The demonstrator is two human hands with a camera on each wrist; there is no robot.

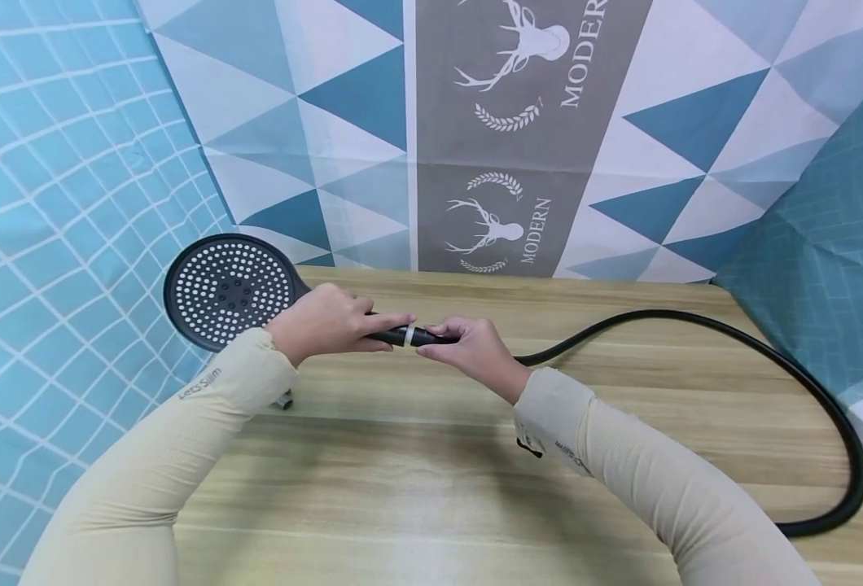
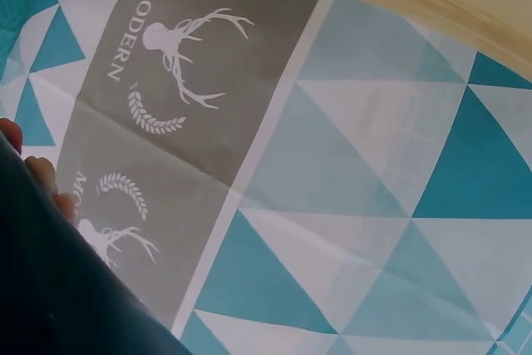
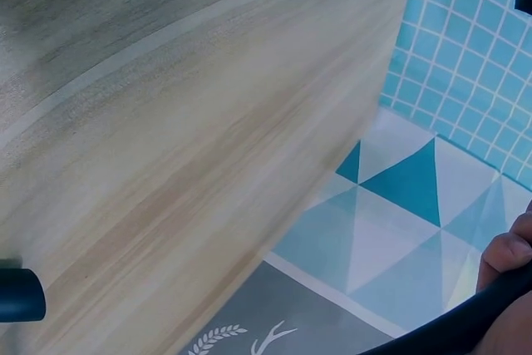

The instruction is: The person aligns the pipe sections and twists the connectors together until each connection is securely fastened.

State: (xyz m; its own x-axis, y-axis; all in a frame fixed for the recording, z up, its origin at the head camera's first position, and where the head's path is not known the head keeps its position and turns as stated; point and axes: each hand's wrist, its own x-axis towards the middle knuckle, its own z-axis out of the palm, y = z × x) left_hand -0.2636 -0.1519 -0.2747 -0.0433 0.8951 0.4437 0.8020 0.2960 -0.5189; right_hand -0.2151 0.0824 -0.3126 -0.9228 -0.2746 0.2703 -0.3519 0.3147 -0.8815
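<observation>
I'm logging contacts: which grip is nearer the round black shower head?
The left grip, holding its black handle; the right grip pinches the black hose end.

A wood-grained table (image 1: 417, 488), pale yellow-brown with streaks running left to right, carries a black hose (image 1: 858, 472) that sweeps in a wide loop across its right side. Toward the left edge sits a small metal fitting (image 1: 285, 400) (mostly hidden from the head view, clearer from the right wrist).
</observation>
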